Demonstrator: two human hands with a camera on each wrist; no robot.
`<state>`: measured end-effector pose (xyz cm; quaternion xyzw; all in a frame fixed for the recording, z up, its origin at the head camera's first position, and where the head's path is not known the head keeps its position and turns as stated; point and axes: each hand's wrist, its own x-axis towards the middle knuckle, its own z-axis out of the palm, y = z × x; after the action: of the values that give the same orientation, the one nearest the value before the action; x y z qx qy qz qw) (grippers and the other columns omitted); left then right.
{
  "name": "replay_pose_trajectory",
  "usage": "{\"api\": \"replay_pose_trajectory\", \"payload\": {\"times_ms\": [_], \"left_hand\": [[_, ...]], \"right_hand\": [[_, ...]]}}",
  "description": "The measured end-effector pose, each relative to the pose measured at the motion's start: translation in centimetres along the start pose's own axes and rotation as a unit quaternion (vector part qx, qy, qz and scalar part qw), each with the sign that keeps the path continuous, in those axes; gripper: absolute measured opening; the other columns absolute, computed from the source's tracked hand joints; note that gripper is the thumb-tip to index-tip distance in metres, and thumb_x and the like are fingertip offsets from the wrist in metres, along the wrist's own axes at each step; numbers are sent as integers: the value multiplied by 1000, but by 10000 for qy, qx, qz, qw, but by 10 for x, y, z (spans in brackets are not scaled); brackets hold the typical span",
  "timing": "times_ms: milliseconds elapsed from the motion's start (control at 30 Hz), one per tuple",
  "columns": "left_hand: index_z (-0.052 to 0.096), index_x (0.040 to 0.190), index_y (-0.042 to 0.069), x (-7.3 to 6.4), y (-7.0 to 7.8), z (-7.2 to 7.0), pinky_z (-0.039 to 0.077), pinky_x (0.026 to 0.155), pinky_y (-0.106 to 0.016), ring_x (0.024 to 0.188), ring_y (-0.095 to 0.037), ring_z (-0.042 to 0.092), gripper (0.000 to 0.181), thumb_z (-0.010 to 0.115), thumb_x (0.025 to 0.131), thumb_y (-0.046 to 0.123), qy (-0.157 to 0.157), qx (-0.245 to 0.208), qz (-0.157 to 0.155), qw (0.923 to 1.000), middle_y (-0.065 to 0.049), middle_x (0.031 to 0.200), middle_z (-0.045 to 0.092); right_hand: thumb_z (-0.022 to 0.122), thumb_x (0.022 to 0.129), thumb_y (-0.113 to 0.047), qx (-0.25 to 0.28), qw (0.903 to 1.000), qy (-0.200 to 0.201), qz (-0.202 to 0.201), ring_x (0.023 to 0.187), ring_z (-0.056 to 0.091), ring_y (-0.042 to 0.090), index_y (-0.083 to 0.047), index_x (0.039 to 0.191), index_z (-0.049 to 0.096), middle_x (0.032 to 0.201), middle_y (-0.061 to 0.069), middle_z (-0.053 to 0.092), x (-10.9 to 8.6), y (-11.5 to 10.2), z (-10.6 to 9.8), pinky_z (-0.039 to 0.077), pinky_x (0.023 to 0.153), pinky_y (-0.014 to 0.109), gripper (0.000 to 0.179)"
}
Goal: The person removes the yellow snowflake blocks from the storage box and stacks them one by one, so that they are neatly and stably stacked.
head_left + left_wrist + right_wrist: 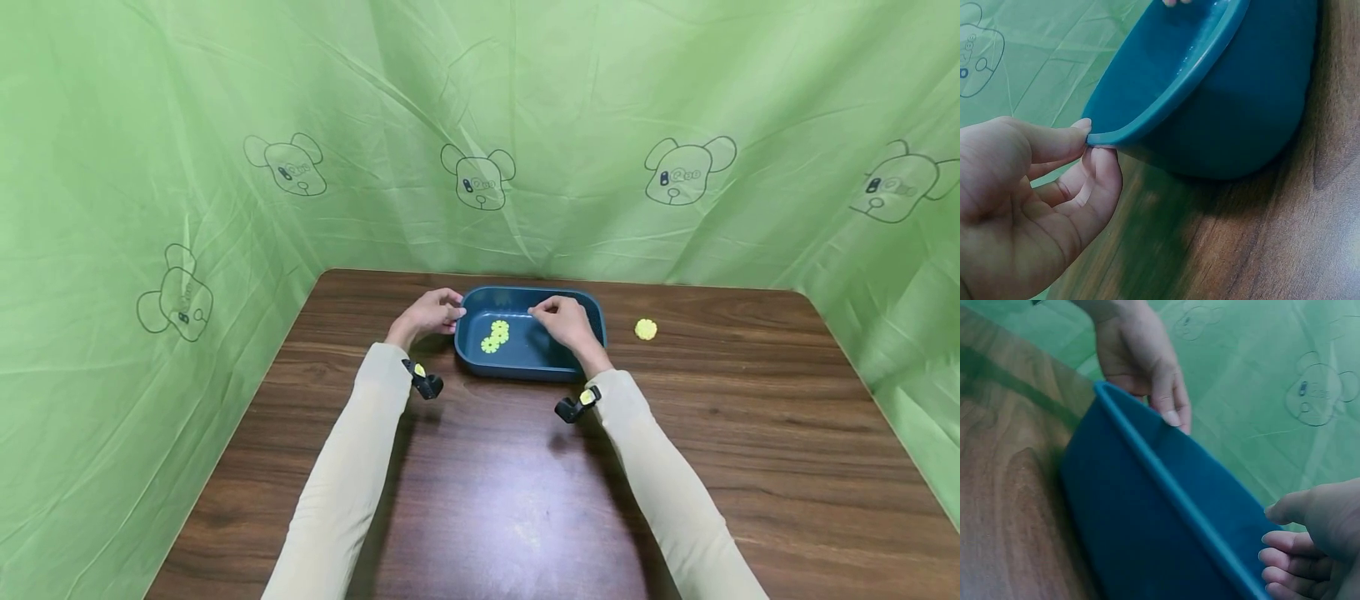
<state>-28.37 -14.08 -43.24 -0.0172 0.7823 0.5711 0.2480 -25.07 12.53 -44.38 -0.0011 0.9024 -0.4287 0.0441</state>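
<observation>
A dark blue rectangular basin [525, 372] with rounded corners stands on the table. My left hand [431, 315] pinches its left rim, thumb over the edge and fingers beneath it in the left wrist view. Above the basin's right half hovers my right hand [564, 319]. In the right wrist view, its thumb and bent fingers [1282, 559] stand apart, and nothing shows between them. Several small yellow flower-shaped pieces [498, 332] lie inside the basin on the left. Another yellow flower-shaped piece [646, 329] rests on the table to the right of the basin.
The brown wooden table [750, 433] reaches back to a green curtain [570, 108] printed with bear heads. Both sleeved forearms stretch across the table from the front, each with a black wrist camera [573, 407] strapped on.
</observation>
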Motion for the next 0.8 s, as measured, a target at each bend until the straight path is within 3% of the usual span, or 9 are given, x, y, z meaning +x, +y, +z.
{"api": "replay_pose_trajectory", "payload": {"times_ms": [400,667,800], "left_hand": [[46,127,4,0,0,0,48,96,-51,73,-17,54,33,56,96,8,9,-54,-52,10000,-10,89,52],[46,127,4,0,0,-1,47,98,-52,73,-18,55,33,56,96,9,0,-52,-55,10000,-10,88,52],[46,127,4,0,0,0,48,97,-51,72,-17,55,33,56,96,9,-9,-35,-49,10000,-10,90,52]], "right_hand": [[65,90,-33,-295,9994,-204,-15,79,53,19,-9,95,72,94,5,67,13,-12,24,41,67,28,26],[66,89,-32,-452,9982,-391,63,68,49,16,-4,89,71,73,-1,56,20,-14,34,38,62,27,29],[68,88,-32,-646,9967,-494,58,69,50,16,-5,86,72,78,-1,60,23,-14,39,40,64,27,27]]}}
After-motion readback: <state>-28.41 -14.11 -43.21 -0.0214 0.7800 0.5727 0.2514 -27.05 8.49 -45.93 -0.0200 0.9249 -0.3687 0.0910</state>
